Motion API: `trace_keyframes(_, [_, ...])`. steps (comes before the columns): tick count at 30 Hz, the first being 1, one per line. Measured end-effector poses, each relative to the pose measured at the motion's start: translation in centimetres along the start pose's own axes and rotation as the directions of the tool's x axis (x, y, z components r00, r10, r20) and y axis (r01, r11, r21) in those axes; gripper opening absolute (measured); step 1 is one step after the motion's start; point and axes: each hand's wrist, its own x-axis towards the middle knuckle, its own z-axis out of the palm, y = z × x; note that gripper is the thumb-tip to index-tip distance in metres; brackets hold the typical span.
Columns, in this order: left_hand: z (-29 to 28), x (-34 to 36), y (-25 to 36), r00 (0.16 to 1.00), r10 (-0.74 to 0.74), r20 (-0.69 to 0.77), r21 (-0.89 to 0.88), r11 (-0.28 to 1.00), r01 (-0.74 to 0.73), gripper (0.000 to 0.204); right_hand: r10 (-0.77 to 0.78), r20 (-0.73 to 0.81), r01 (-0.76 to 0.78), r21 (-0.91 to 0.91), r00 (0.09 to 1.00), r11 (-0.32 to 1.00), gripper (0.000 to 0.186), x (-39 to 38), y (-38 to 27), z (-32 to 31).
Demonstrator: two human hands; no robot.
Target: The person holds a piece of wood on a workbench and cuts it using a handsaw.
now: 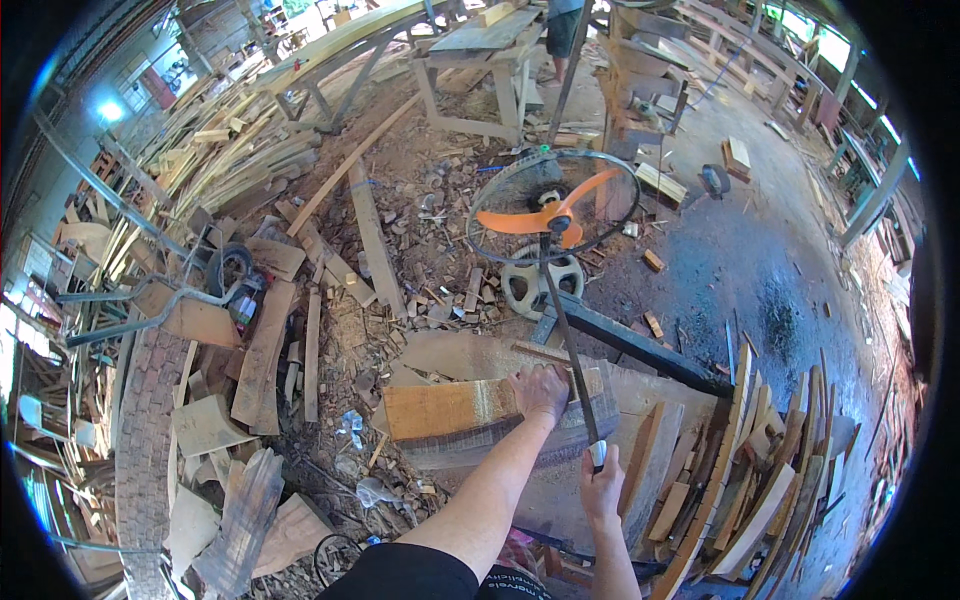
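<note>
My left hand point(541, 392) presses down on an orange-brown wood block point(445, 408), its fingers curled over the top near the right end. Under that block lies a darker, rough-faced plank point(470, 449). My right hand point(601, 490) is closed round the pale handle of a long, narrow, dark blade point(576, 372), which points away from me. The blade crosses the block's right end, just right of my left hand; I cannot tell whether it is cutting in, nor whether it is a saw or a machete.
A fan point(556, 217) with orange blades stands ahead on a wheel-like base, beside a dark beam point(640, 345). Curved boards point(720, 480) stack at right. A wheelbarrow point(190, 300) and scrap planks point(268, 360) sit left. Another person point(563, 35) stands at the far workbench point(485, 42).
</note>
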Motion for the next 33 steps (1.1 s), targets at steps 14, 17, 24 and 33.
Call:
trace_keyframes(14, [-0.1, 0.1, 0.0, 1.0, 0.014, 0.002, 0.022, 1.0, -0.014, 0.037, 0.079, -0.004, -0.079, 0.045, 0.997, 0.996, 0.019, -1.8, 0.6, -0.7])
trace_keyframes(17, [0.1, -0.2, -0.7, 0.999, -0.001, -0.033, -0.003, 1.0, 0.0, 0.037, 0.061, 0.026, -0.062, 0.023, 0.998, 0.998, 0.021, -2.3, -0.2, -0.8])
trace_keyframes(24, [-0.9, -0.1, 0.4, 1.0, 0.01, -0.006, -0.024, 1.0, -0.01, 0.037, 0.114, -0.031, -0.111, 0.069, 0.993, 0.991, 0.016, -9.5, -0.3, -5.0])
trace_keyframes(33, [-0.2, 0.0, -0.8, 0.999, 0.001, -0.038, -0.019, 1.0, -0.002, 0.031, 0.112, 0.025, -0.114, 0.055, 0.993, 0.992, 0.02, -5.6, 0.6, -2.4])
